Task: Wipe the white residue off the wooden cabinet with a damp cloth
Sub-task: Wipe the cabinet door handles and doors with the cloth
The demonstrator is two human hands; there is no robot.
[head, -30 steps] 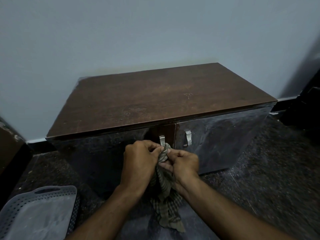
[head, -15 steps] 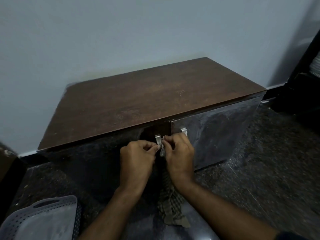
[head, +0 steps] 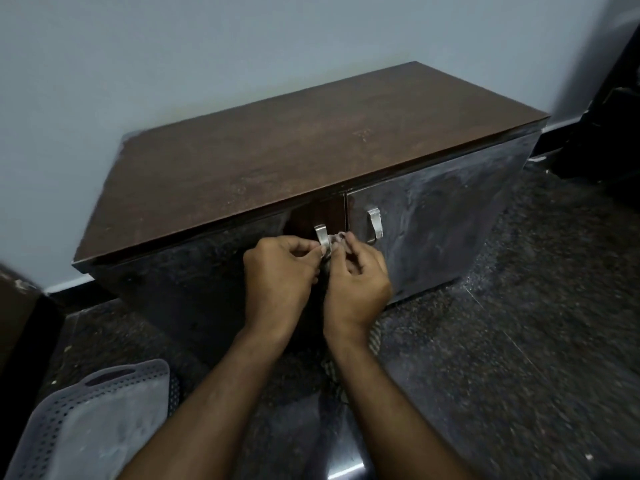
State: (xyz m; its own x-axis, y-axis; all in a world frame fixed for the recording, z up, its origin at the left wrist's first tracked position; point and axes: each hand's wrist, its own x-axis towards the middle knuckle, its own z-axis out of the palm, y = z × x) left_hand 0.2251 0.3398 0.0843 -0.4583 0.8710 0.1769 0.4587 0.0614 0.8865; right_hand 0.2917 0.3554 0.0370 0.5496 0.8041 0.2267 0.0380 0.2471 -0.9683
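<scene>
The left hand (head: 277, 271) and right hand (head: 356, 282) pinch the checked grey-green cloth (head: 336, 239) with curled fingers around the left metal handle (head: 323, 237) on the front of the dark brown wooden cabinet (head: 277, 161).

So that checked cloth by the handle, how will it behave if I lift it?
Probably floppy: the cloth bunches between the left hand and right hand, with its tail hanging below. Likely light, since fingertips alone pinch it. Dampness can't be seen.

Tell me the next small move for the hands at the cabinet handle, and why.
Probably draw the cloth back and forth around the left door's handle: the left hand and right hand each pinch it beside that handle, while the right door is streaked with white residue.
</scene>
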